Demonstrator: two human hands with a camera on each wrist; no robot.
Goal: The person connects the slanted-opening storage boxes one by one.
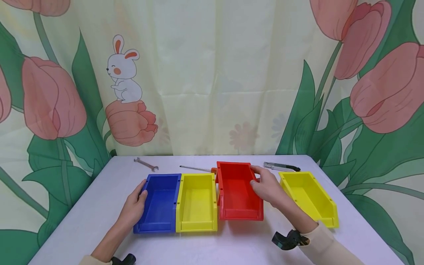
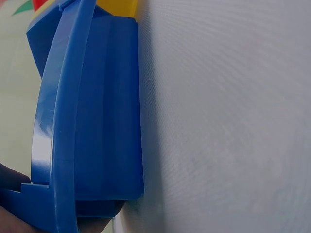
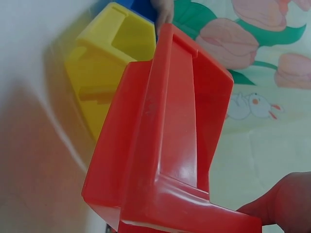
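Red bin (image 1: 239, 191), raised over the tabletop (image 1: 205, 252) in the right hand (image 1: 266, 187), at the yellow bin's (image 1: 197, 202) 3 o'clock.
The one-sided grip on its right rim could let it tip or slip; its near rim could snag the yellow bin and shove the row askew, or its back could come down on the screwdriver (image 1: 213, 170) at 11 o'clock. Its low front faces roughly 6 o'clock, long axis running 12 to 6, skewed slightly toward 5; at 9 o'clock, the left hand (image 1: 134, 208) grips the blue bin's (image 1: 159, 204) outer rim.
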